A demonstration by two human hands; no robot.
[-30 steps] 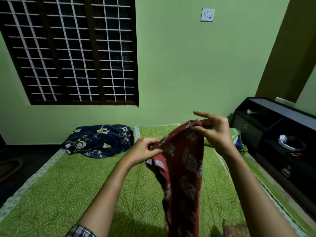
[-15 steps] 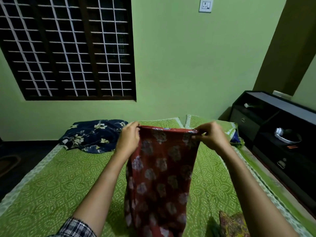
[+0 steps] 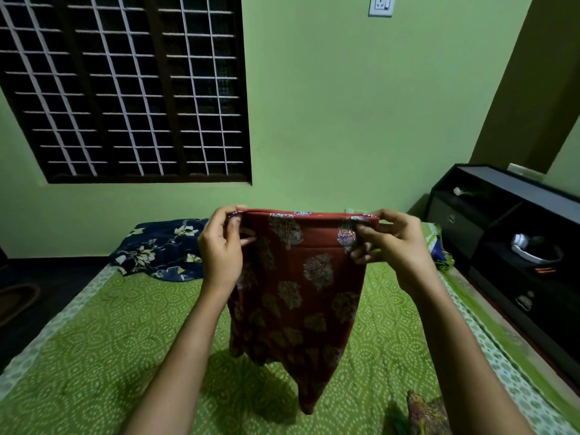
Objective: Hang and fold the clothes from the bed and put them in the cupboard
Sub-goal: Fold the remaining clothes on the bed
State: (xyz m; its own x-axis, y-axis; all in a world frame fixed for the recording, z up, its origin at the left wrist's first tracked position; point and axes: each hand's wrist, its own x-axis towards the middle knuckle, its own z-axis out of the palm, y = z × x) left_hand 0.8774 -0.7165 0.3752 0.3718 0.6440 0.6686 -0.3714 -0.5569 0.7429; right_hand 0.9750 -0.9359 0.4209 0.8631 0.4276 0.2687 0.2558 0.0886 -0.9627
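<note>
Above patterned bedsheet (image 3: 125,340), hands pinch floral cloth (image 3: 301,287).

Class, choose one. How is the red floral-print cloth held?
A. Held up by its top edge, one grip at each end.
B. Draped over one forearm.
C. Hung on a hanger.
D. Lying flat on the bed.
A: the left grip and right grip each pinch one end of the top edge of the red floral-print cloth, which hangs down over the green patterned bedsheet.
</note>
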